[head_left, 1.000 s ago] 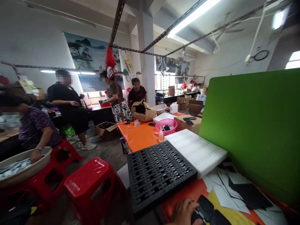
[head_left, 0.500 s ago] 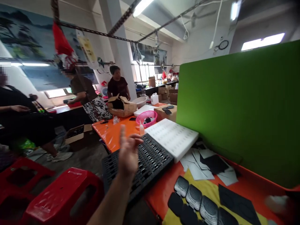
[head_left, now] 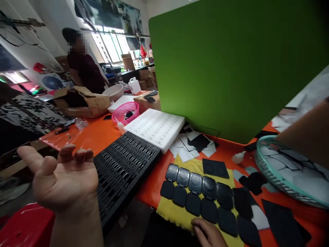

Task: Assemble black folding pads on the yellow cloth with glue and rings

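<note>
My left hand [head_left: 68,181] is raised at the left, palm up with its fingers spread and nothing in it. Just beyond it lies a black slotted foam tray [head_left: 133,161] with thin pieces standing in its rows. My right hand [head_left: 209,235] rests at the front edge of a yellow cloth [head_left: 177,214], its fingers stretched out and no object visible in them; part is cut off by the frame. Past its fingertips, several black hinged cases [head_left: 195,183] lie open in a row, their upper halves ridged and shiny. A black square sheet [head_left: 215,168] lies behind them.
A white foam block [head_left: 154,127] adjoins the tray. A green panel [head_left: 226,68] stands behind loose papers [head_left: 186,147]. At right are a teal basket [head_left: 272,178] and a small bottle [head_left: 238,157]. A pink basket [head_left: 125,111], carton [head_left: 87,103] and standing person [head_left: 83,70] are farther back.
The view has turned right and down, bringing the cases and teal basket into fuller view. My left hand has gone from a pointing finger to a spread, upturned palm. My right hand now shows.
</note>
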A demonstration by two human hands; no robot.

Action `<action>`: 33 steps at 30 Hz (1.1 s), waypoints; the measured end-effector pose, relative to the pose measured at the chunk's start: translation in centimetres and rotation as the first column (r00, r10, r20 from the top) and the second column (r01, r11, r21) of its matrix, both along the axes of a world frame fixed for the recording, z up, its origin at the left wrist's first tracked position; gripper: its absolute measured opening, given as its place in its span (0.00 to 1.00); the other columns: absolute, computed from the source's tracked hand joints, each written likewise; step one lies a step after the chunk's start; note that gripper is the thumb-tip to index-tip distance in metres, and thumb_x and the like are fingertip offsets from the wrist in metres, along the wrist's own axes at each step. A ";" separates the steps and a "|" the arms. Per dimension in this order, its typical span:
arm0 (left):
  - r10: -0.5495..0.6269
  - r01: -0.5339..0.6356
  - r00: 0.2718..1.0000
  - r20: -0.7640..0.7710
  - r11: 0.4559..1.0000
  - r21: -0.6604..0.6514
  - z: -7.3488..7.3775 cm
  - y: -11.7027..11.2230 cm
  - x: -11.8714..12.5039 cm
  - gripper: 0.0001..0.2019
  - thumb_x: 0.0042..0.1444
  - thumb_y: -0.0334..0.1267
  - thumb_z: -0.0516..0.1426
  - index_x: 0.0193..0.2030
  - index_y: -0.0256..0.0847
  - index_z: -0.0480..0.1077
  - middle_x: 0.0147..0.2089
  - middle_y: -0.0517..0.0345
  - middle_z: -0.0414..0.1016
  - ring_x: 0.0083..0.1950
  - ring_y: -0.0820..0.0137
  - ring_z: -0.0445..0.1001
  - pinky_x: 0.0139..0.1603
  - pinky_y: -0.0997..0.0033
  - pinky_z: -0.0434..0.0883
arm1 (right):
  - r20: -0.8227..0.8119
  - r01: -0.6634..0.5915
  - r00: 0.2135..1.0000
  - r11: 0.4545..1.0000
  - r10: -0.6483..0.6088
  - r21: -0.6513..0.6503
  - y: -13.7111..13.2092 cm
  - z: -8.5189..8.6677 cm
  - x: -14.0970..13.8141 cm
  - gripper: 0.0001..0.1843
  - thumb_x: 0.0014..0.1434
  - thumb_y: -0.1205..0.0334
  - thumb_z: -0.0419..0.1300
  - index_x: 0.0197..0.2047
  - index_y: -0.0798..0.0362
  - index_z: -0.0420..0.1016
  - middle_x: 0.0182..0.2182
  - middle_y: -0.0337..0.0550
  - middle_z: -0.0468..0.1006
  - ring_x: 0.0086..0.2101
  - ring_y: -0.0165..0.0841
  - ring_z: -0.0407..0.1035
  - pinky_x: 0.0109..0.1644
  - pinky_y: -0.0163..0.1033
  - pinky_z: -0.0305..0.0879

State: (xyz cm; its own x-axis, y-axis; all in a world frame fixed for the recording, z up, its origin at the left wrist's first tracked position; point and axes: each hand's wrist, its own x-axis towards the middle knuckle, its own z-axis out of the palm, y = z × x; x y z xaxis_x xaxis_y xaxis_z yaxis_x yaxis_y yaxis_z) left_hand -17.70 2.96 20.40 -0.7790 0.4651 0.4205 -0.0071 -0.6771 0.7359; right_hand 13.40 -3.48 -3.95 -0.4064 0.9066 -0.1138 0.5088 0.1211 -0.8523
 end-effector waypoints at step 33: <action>-0.780 -0.252 0.170 -0.602 0.556 -0.792 -24.5 1.0 8.0 0.30 0.55 0.48 0.49 0.62 0.43 0.47 0.65 0.50 0.48 0.64 0.63 0.50 0.62 0.54 0.48 | 0.090 -0.058 0.995 0.972 0.038 0.229 -1.1 -0.5 -0.3 0.10 0.57 0.65 0.48 0.39 0.51 0.70 0.30 0.43 0.73 0.32 0.33 0.67 0.36 0.38 0.60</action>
State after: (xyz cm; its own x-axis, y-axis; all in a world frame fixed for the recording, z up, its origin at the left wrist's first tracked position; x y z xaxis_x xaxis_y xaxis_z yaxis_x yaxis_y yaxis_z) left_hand -9.73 3.92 -4.14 0.1515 0.9868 0.0577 0.8703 -0.1609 0.4655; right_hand 13.10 -4.60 -4.48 -0.4482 0.8919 0.0610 0.5666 0.3362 -0.7523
